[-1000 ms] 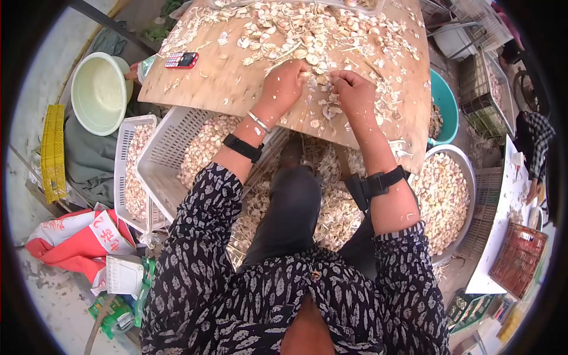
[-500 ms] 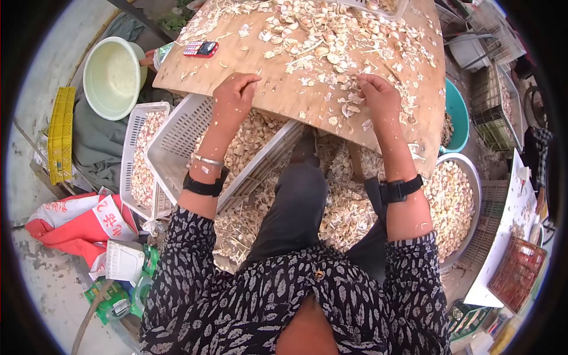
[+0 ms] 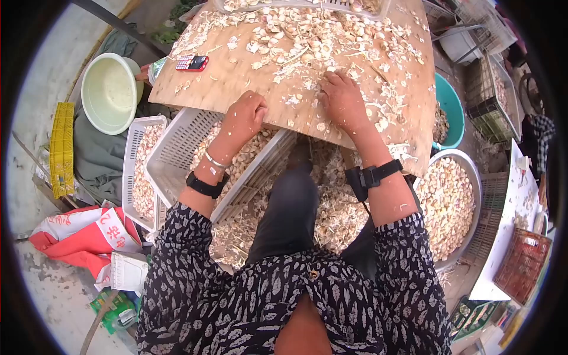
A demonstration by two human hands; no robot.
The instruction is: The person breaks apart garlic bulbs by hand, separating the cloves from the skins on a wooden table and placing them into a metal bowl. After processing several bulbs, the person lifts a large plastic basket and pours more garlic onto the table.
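My left hand [image 3: 247, 115] is curled closed at the front edge of the wooden board [image 3: 236, 80], above the white crate; whatever its fingers hold, if anything, is hidden. Over the board, my right hand [image 3: 342, 100] has its bent fingers down among garlic skins, and I cannot make out anything in them. Garlic cloves [image 3: 307, 38] and loose skins are spread beyond both hands. The white crate [image 3: 171, 142] below my left hand holds garlic.
A red phone [image 3: 192, 63] lies on the board's left part. A pale green basin [image 3: 111, 93] and a narrow garlic crate [image 3: 128, 171] stand left. To the right are a teal basin [image 3: 454, 112] and a metal bowl [image 3: 473, 171] of cloves.
My right hand has moved left across the board, and its fingers now point down to the surface. My left hand is lower in view, its fingers more curled. The camera view has shifted slightly.
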